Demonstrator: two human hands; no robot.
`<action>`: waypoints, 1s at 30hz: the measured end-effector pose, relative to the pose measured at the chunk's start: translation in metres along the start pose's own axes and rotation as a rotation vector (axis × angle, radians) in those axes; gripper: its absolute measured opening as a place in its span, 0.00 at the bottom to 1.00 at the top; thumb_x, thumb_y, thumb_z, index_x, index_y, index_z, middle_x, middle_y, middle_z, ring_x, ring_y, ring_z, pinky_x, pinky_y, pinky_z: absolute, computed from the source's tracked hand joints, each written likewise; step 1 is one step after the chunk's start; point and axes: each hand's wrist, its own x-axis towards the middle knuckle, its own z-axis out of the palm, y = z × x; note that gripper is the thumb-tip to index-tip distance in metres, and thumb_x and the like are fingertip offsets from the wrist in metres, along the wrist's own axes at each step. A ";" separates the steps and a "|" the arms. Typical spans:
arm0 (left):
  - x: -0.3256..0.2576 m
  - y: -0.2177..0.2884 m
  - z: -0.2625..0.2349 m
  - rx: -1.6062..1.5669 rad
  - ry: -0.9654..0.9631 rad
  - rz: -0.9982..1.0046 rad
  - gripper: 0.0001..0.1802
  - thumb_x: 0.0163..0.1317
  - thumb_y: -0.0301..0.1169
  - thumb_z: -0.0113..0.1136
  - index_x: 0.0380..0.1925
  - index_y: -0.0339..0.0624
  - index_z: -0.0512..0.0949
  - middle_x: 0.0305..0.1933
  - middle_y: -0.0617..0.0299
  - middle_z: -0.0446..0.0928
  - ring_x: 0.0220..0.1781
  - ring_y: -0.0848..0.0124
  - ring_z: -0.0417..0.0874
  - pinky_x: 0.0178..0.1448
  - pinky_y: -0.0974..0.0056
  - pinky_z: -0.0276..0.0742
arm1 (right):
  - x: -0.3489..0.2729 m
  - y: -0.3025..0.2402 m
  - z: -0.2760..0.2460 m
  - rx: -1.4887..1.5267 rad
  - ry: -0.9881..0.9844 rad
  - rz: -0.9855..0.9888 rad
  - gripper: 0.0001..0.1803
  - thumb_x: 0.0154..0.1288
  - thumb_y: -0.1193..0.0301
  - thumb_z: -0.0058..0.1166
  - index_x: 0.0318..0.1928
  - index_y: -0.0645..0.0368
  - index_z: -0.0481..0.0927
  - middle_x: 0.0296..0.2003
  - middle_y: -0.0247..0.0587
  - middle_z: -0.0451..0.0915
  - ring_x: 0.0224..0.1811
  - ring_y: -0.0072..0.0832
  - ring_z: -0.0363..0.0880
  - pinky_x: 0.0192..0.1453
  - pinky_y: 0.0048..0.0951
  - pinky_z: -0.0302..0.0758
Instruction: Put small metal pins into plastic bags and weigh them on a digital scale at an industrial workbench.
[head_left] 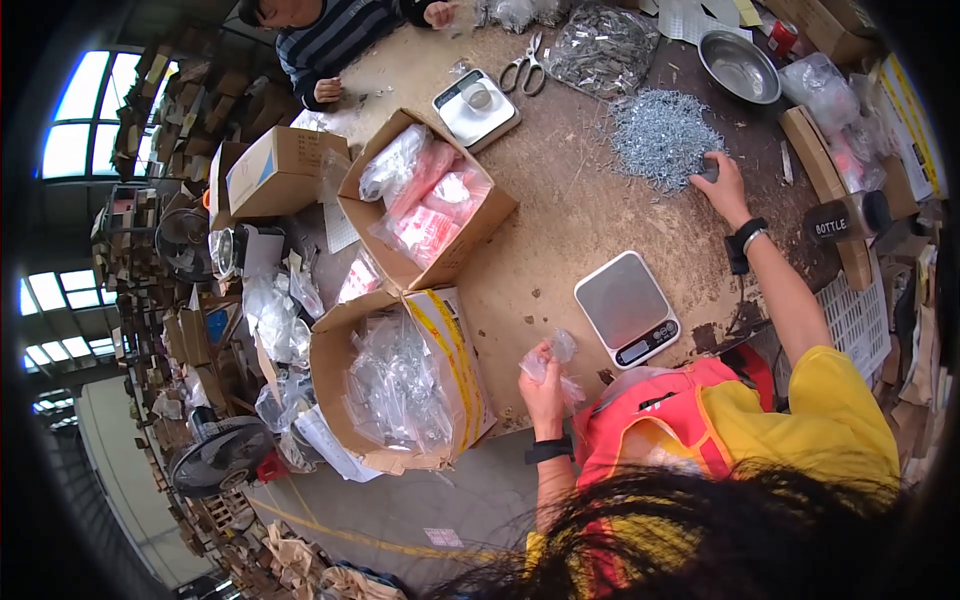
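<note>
My left hand (543,388) is closed on a crumpled clear plastic bag (563,345), low in front of my body beside the white digital scale (624,300). That scale's grey plate carries nothing. Over on the right, my right hand (724,188) reaches to the edge of a heap of small silvery screws or nails (662,135). Its fingers curl round a small dark grey object (708,170) whose kind I cannot make out. Left of the scale stands an open carton (470,365) full of filled clear bags (400,385).
Another open carton (480,225) holds pink and clear bags. Farther off are a second scale (490,125) with a small dish, scissors (523,70), a bag of dark metal pieces (603,50) and a steel bowl (738,68). A dark bottle (848,217) stands right. A co-worker's hand (327,90) rests opposite.
</note>
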 end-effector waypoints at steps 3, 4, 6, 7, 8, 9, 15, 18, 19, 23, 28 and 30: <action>-0.001 -0.003 -0.002 -0.025 0.004 -0.054 0.10 0.64 0.22 0.59 0.45 0.33 0.79 0.48 0.59 0.82 0.32 0.77 0.78 0.37 0.71 0.76 | -0.021 0.007 0.002 0.319 0.004 0.055 0.30 0.54 0.69 0.73 0.56 0.59 0.75 0.55 0.44 0.77 0.57 0.39 0.79 0.61 0.36 0.76; -0.002 0.000 -0.002 -0.068 0.014 -0.066 0.09 0.64 0.22 0.58 0.44 0.34 0.79 0.50 0.57 0.82 0.31 0.77 0.79 0.36 0.70 0.76 | -0.028 0.010 0.002 0.551 -0.003 0.115 0.30 0.55 0.71 0.73 0.57 0.59 0.74 0.54 0.41 0.77 0.56 0.35 0.79 0.60 0.34 0.76; -0.001 0.002 -0.003 -0.108 0.018 -0.076 0.07 0.64 0.22 0.58 0.42 0.34 0.78 0.53 0.55 0.83 0.31 0.77 0.79 0.36 0.70 0.76 | -0.035 0.013 0.000 0.639 -0.004 0.127 0.30 0.55 0.75 0.72 0.57 0.59 0.74 0.52 0.37 0.77 0.55 0.29 0.77 0.58 0.30 0.76; 0.001 0.001 -0.005 -0.116 0.012 -0.074 0.06 0.64 0.21 0.59 0.40 0.35 0.77 0.54 0.54 0.83 0.31 0.77 0.79 0.36 0.70 0.76 | -0.036 0.013 -0.002 0.570 -0.018 0.092 0.30 0.55 0.74 0.72 0.57 0.59 0.74 0.53 0.40 0.77 0.56 0.31 0.78 0.59 0.32 0.76; 0.002 0.001 -0.007 -0.124 0.006 -0.071 0.05 0.64 0.20 0.59 0.38 0.37 0.75 0.56 0.53 0.82 0.31 0.77 0.80 0.37 0.69 0.77 | -0.037 0.013 -0.003 0.500 -0.031 0.057 0.30 0.54 0.73 0.72 0.57 0.59 0.74 0.54 0.42 0.77 0.56 0.34 0.78 0.59 0.34 0.76; 0.003 0.001 -0.008 -0.123 0.007 -0.065 0.05 0.64 0.20 0.59 0.38 0.37 0.75 0.56 0.53 0.82 0.31 0.77 0.80 0.37 0.69 0.77 | -0.037 0.007 -0.007 0.505 -0.029 0.054 0.30 0.54 0.73 0.72 0.57 0.59 0.74 0.54 0.42 0.77 0.56 0.34 0.78 0.59 0.34 0.76; 0.005 -0.003 -0.012 -0.133 0.018 -0.025 0.06 0.64 0.23 0.59 0.40 0.35 0.78 0.53 0.54 0.83 0.30 0.77 0.78 0.34 0.70 0.76 | -0.041 -0.020 -0.023 0.031 -0.017 -0.070 0.30 0.51 0.70 0.71 0.54 0.61 0.74 0.51 0.51 0.76 0.55 0.49 0.77 0.58 0.44 0.76; 0.004 -0.004 -0.014 -0.089 0.029 -0.056 0.05 0.64 0.23 0.59 0.39 0.36 0.78 0.53 0.53 0.83 0.30 0.76 0.79 0.34 0.70 0.75 | -0.033 -0.036 -0.019 -0.090 -0.145 -0.073 0.30 0.50 0.69 0.72 0.53 0.62 0.74 0.48 0.50 0.74 0.53 0.51 0.77 0.57 0.45 0.76; 0.003 -0.004 -0.013 -0.090 0.025 -0.056 0.05 0.64 0.23 0.59 0.38 0.36 0.78 0.54 0.52 0.83 0.30 0.76 0.79 0.35 0.70 0.75 | -0.026 -0.036 -0.012 -0.089 -0.146 -0.053 0.30 0.50 0.67 0.72 0.53 0.62 0.74 0.48 0.51 0.74 0.53 0.52 0.76 0.57 0.45 0.76; 0.002 -0.005 -0.010 -0.119 0.030 -0.041 0.05 0.63 0.24 0.59 0.38 0.35 0.78 0.53 0.52 0.83 0.31 0.76 0.78 0.36 0.69 0.75 | -0.008 -0.026 0.009 -0.026 -0.057 0.010 0.32 0.50 0.62 0.73 0.53 0.61 0.74 0.49 0.53 0.75 0.54 0.51 0.76 0.59 0.44 0.75; 0.001 0.002 -0.012 -0.107 0.022 -0.106 0.07 0.63 0.25 0.60 0.39 0.35 0.78 0.53 0.52 0.83 0.31 0.76 0.77 0.37 0.70 0.75 | -0.039 -0.004 0.009 0.462 0.003 0.075 0.32 0.53 0.70 0.74 0.57 0.59 0.71 0.53 0.44 0.77 0.61 0.36 0.75 0.66 0.37 0.72; 0.000 -0.003 -0.015 -0.139 0.031 -0.120 0.07 0.62 0.26 0.61 0.39 0.35 0.79 0.53 0.52 0.83 0.31 0.76 0.77 0.36 0.70 0.74 | -0.058 -0.019 -0.004 0.504 -0.027 0.082 0.32 0.54 0.73 0.73 0.57 0.59 0.71 0.53 0.39 0.76 0.62 0.32 0.74 0.66 0.35 0.71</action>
